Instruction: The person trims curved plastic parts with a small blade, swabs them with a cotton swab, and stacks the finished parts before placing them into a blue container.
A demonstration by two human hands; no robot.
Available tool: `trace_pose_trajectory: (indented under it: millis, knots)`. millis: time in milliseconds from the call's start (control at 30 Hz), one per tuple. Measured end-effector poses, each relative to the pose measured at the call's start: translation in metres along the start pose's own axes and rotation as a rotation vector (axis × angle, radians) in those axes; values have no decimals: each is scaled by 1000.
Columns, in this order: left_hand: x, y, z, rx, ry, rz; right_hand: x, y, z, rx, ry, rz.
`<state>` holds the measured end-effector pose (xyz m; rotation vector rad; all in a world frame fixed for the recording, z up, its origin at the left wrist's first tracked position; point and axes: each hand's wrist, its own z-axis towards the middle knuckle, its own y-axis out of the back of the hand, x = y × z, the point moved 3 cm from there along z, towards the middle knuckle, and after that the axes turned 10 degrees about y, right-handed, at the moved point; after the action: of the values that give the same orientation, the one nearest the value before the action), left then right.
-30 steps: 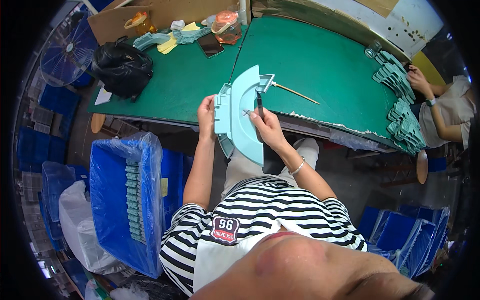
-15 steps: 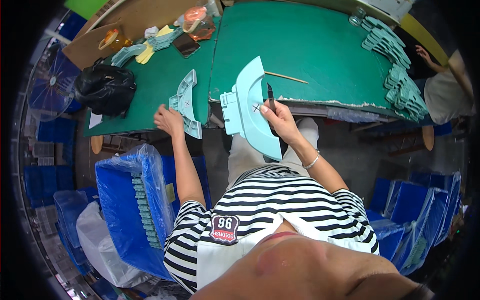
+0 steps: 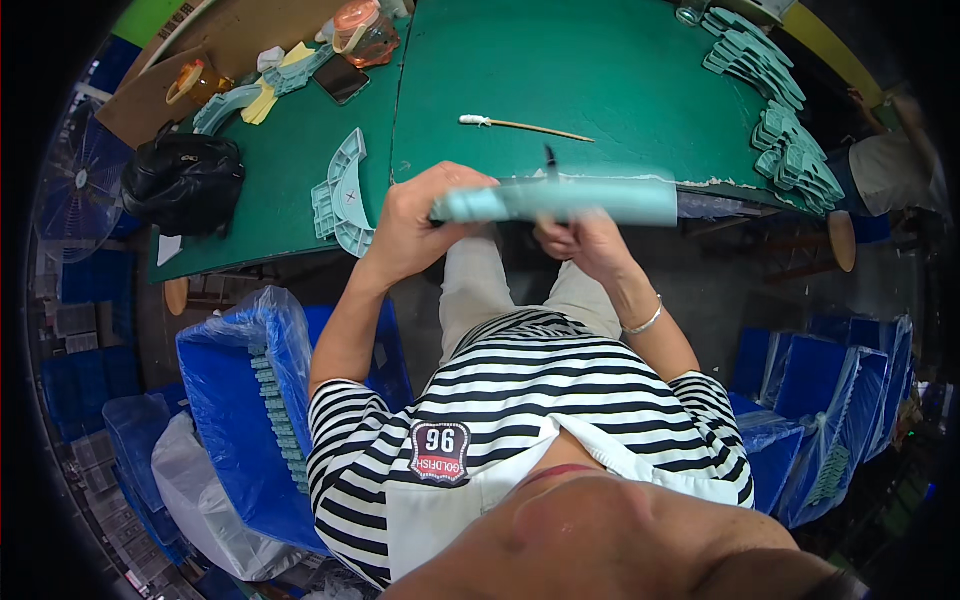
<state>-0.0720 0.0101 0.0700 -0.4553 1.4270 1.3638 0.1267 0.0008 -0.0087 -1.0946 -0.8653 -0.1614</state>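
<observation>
A pale green curved plastic part (image 3: 620,200) is held edge-on above the table's front edge, smeared by motion. My left hand (image 3: 425,220) is closed round its left end. Under its middle is my right hand (image 3: 590,243), blurred, fingers curled against it. A slim dark tool that looks like a knife (image 3: 551,157) sticks up behind the part, above the right hand's fingers; its lower length is hidden. Left of my left hand, a second curved part (image 3: 347,195) with a small cross mark lies ribbed side up on the green table (image 3: 520,60).
A white-tipped wooden stick (image 3: 530,128) lies beyond my hands. Stacked green parts (image 3: 790,150) line the right edge; a person stands beyond them. A black bag (image 3: 185,180), phone (image 3: 342,78) and jug (image 3: 365,35) are left. Plastic-lined blue bins (image 3: 225,400) stand at both sides.
My left hand has moved right from beside the part on the table and gripped the held part. That part has turned from face-up to edge-on. The stick's white tip now shows.
</observation>
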Motion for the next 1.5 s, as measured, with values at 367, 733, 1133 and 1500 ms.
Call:
trace_pose_trajectory:
  millis: [367, 733, 1133, 1500]
  knots:
    - [73, -84, -43, -79, 800, -1284, -6, 19, -56, -256, 198, -924]
    - [73, -107, -60, -161, 854, -1353, -28, 10, -62, -276, 284, -1122]
    - [68, -113, -57, -90, 845, -1396, -12, 25, -41, -389, 401, -1189]
    - [69, -115, -59, -78, 861, -1383, -6, 25, -38, -340, 385, -1234]
